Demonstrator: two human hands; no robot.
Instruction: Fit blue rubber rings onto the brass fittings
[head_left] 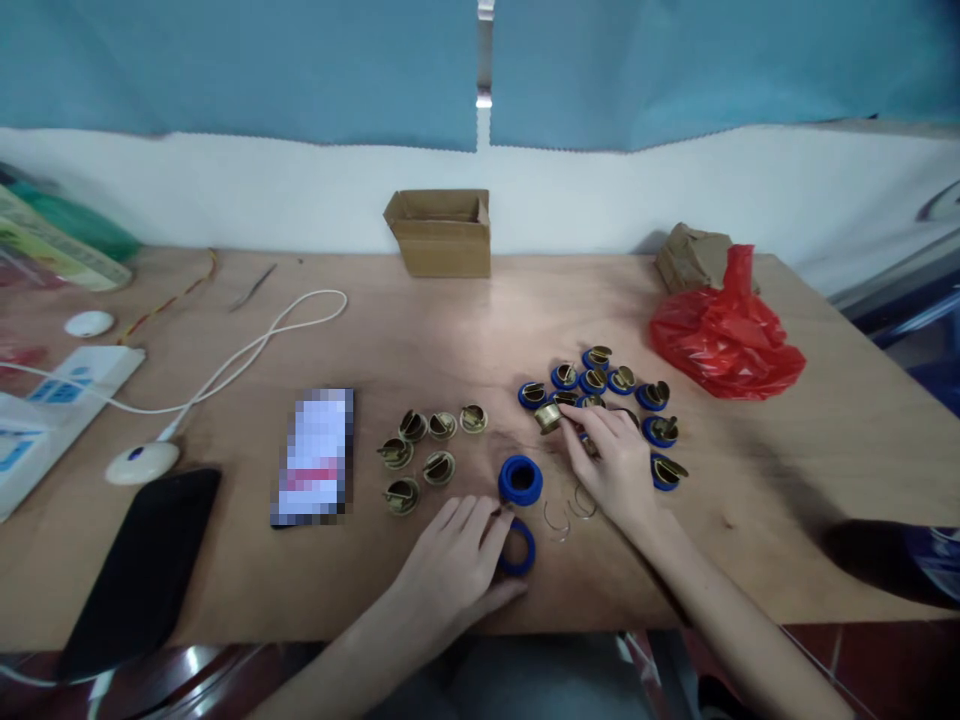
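Observation:
My right hand [611,460] pinches a brass fitting [548,418] between thumb and fingers, tilted above the table. My left hand [461,560] rests on the wood with its thumb apart from the curled fingers. Its fingertips overlap the edge of a flat blue ring [531,550]. Just beyond stands a thicker blue collar [520,481] with a dark hole. Two thin wire rings [557,522] lie between my hands. Several brass fittings with blue collars [660,431] cluster around my right hand, some partly hidden by it. Several bare brass fittings [439,467] sit left of the collar.
A phone with a blurred screen [315,455] and a black phone [142,560] lie at left, near a white cable [255,350] and power strip [82,400]. An open cardboard box [450,250] stands at the back. A red plastic bag [727,345] and dark bottle [892,555] are at right.

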